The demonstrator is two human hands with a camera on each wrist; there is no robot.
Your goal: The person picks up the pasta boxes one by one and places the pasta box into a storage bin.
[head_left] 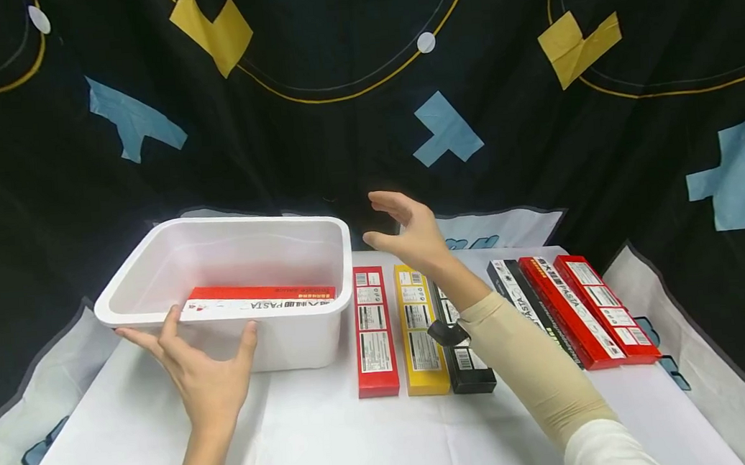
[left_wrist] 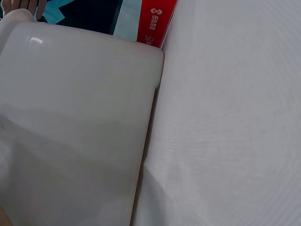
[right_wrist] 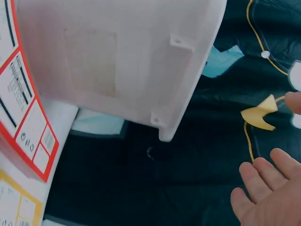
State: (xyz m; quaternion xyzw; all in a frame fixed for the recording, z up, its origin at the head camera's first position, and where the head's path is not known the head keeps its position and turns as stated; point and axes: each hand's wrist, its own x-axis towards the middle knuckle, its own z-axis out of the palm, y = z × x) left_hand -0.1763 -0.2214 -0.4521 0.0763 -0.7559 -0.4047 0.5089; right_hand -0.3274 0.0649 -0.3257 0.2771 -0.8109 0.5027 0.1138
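Note:
A white plastic bin (head_left: 302,338) stands on the left of the table. Inside it lies a red and white pasta box (head_left: 266,294). My left hand (head_left: 208,381) is at the bin's front wall with fingers spread, fingertips and thumb right at the rim. The right hand (head_left: 411,233) is raised past the bin's right end, its fingers and thumb apart and nothing between them. In the right wrist view that hand's fingers (right_wrist: 261,183) show beside the bin's end wall (right_wrist: 94,56). The left wrist view shows the bin's side (left_wrist: 80,117), with the left hand mostly out of frame.
Right of the bin lie a red box (head_left: 374,333), a yellow box (head_left: 424,337) and a black box (head_left: 473,377), partly under the right forearm. Farther right, several red and black pasta boxes (head_left: 572,305) lie side by side. A dark curtain (head_left: 341,155) hangs behind the table.

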